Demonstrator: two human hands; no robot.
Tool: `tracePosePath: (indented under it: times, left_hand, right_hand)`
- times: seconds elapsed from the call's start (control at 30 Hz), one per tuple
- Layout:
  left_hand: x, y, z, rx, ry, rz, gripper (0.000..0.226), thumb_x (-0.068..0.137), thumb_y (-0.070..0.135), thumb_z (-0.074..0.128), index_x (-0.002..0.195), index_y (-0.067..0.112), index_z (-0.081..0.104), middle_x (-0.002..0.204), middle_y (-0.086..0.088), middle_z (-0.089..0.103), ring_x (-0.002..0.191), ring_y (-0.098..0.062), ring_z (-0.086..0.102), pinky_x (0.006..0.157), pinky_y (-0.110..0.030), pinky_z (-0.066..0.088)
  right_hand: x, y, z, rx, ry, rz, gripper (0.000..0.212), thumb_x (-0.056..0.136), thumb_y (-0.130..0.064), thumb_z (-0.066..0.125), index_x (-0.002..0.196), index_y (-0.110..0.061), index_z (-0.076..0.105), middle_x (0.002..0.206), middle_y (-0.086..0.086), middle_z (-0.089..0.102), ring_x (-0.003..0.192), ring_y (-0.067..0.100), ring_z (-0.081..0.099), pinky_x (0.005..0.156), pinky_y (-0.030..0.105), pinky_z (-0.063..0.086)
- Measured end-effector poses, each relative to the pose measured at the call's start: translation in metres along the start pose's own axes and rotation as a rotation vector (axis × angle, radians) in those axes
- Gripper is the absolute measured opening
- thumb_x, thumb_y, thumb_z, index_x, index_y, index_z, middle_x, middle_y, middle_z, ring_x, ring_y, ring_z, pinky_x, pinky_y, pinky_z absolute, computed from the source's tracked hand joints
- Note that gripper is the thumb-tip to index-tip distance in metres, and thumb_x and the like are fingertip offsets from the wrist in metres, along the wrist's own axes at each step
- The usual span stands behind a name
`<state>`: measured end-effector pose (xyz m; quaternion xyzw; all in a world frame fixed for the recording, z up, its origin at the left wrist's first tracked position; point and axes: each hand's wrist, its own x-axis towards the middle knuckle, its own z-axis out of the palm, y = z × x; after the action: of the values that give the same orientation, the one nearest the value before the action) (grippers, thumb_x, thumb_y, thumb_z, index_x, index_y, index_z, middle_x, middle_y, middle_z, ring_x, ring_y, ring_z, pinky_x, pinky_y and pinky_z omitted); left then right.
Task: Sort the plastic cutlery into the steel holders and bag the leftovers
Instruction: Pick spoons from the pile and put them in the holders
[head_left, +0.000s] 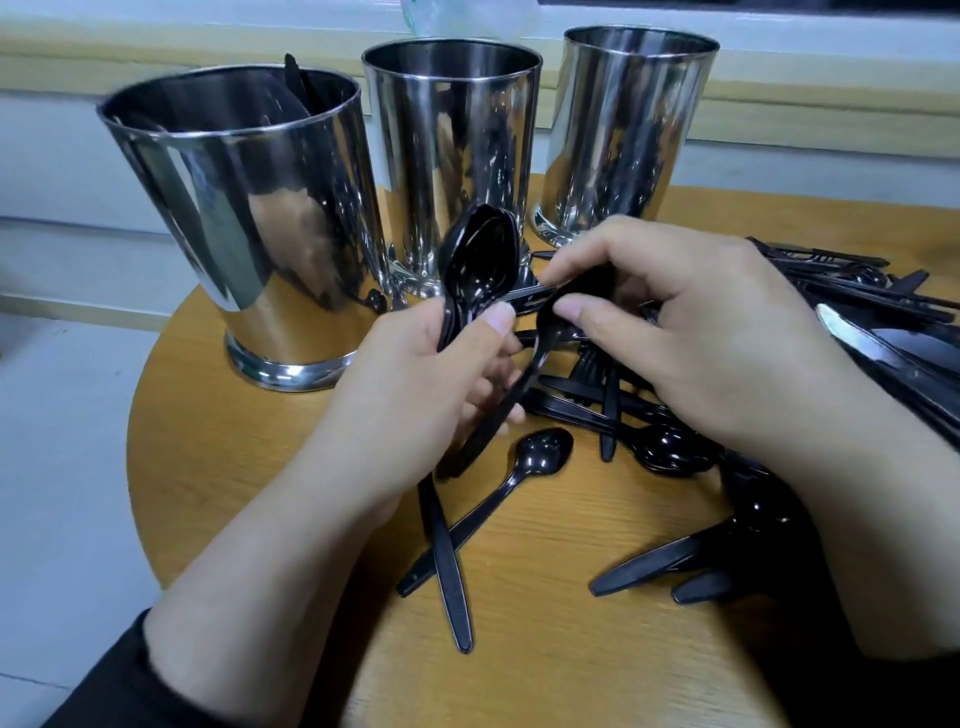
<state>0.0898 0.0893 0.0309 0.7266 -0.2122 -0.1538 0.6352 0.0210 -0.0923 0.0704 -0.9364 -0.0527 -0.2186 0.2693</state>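
I see my left hand (431, 374) curled round a nested stack of black plastic spoons (480, 265), bowls up and handles running down through the palm toward the near edge of the round wooden table (218, 441). My right hand (691, 332) pinches a single black plastic spoon (545, 343) by its bowl between thumb and forefinger, holding it just beside the stack — the two nearly touch, though I cannot tell if they do.

Three shiny steel cylindrical holders stand along the far edge of the table. The left steel holder (249, 208) has dark cutlery showing above its rim; the middle steel holder (452, 156) and the right steel holder (628, 135) stand beside it, and I cannot see what is inside them.

Near the table's middle lies a loose black plastic spoon (524, 467), its handle crossing a loose black handle (449, 571) that points at the near edge. A heap of black plastic cutlery (857, 301) — knives and forks among it — spreads along the right edge, partly under my right forearm.
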Motion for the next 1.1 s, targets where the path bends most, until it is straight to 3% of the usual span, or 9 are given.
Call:
tracePosePath:
  times: [0.07,0.17,0.27,0.33,0.43,0.53,0.7,0.97,1.1]
  left_hand:
    - [-0.003,0.003,0.002,-0.044,-0.104,-0.025,0.029,0.105,0.037,0.051,0.092,0.015,0.063,0.073,-0.009,0.074,0.051,-0.022,0.065,0.050,-0.034,0.056]
    - [-0.003,0.002,0.003,-0.077,-0.177,-0.049,0.032,0.104,0.044,0.050,0.084,0.028,0.069,0.057,0.001,0.055,0.040,-0.012,0.041,0.041,-0.025,0.035]
    - [0.002,-0.002,0.001,-0.100,-0.111,-0.094,0.036,0.095,0.052,0.058,0.100,0.020,0.071,0.061,0.003,0.043,0.043,-0.011,0.033,0.040,-0.021,0.030]
    - [0.006,-0.004,-0.004,-0.095,-0.044,-0.090,0.054,0.088,0.056,0.063,0.102,0.005,0.064,0.061,0.003,0.041,0.044,-0.012,0.032,0.040,-0.020,0.030]
    - [0.007,-0.006,-0.008,-0.124,0.004,-0.086,0.045,0.092,0.053,0.062,0.096,0.008,0.057,0.063,-0.001,0.038,0.045,-0.014,0.031,0.040,-0.021,0.029]
    - [0.006,-0.007,-0.009,-0.142,0.009,-0.096,0.033,0.098,0.048,0.057,0.091,0.016,0.055,0.065,-0.001,0.037,0.046,-0.014,0.031,0.039,-0.021,0.028]
    - [0.005,-0.005,-0.007,-0.133,-0.003,-0.092,0.032,0.101,0.045,0.056,0.094,0.014,0.054,0.064,-0.001,0.038,0.046,-0.013,0.031,0.040,-0.021,0.027]
    - [0.004,-0.005,-0.006,-0.136,0.015,-0.098,0.031,0.101,0.042,0.056,0.095,0.012,0.054,0.061,0.001,0.040,0.043,-0.012,0.031,0.039,-0.020,0.026]
    - [0.003,-0.005,-0.005,-0.147,0.033,-0.101,0.032,0.101,0.042,0.057,0.098,0.010,0.056,0.060,0.002,0.040,0.043,-0.011,0.030,0.039,-0.021,0.024]
  right_hand:
    - [0.000,-0.002,0.004,0.036,0.069,0.009,0.013,0.093,-0.023,0.071,0.104,-0.031,0.070,0.083,-0.019,0.065,0.083,0.002,0.060,0.071,0.009,0.043]
    - [0.001,-0.004,0.009,0.063,0.118,0.017,0.020,0.092,-0.025,0.072,0.111,-0.031,0.067,0.088,-0.011,0.066,0.083,0.011,0.060,0.072,0.018,0.047]
    - [0.002,0.000,0.006,0.056,0.150,0.069,0.028,0.093,-0.037,0.069,0.119,-0.034,0.063,0.096,-0.014,0.063,0.084,0.008,0.058,0.071,0.013,0.042]
    - [0.003,0.005,-0.003,0.008,0.115,0.084,0.015,0.092,-0.043,0.067,0.105,-0.036,0.066,0.091,-0.015,0.060,0.081,0.007,0.055,0.068,0.011,0.039]
    - [0.002,0.008,-0.011,-0.057,-0.242,0.037,0.014,0.085,-0.051,0.066,0.092,-0.040,0.071,0.095,-0.021,0.060,0.095,-0.002,0.055,0.080,0.012,0.039]
    - [0.003,0.002,-0.001,-0.143,-0.574,-0.030,0.021,0.084,-0.052,0.068,0.104,-0.048,0.070,0.109,-0.029,0.055,0.111,-0.008,0.042,0.092,0.008,0.031]
    - [0.003,-0.006,0.013,-0.293,-0.785,-0.044,0.036,0.090,-0.050,0.067,0.125,-0.052,0.061,0.118,-0.030,0.042,0.109,-0.002,0.032,0.104,0.026,0.030]
    - [0.001,-0.003,0.016,-0.312,-0.728,-0.082,0.027,0.097,-0.046,0.060,0.123,-0.047,0.066,0.115,-0.026,0.049,0.111,-0.001,0.037,0.107,0.031,0.032]
    - [0.004,0.003,0.009,-0.261,-0.554,-0.088,0.020,0.098,-0.032,0.060,0.111,-0.040,0.073,0.105,-0.025,0.057,0.104,-0.003,0.043,0.096,0.006,0.027]
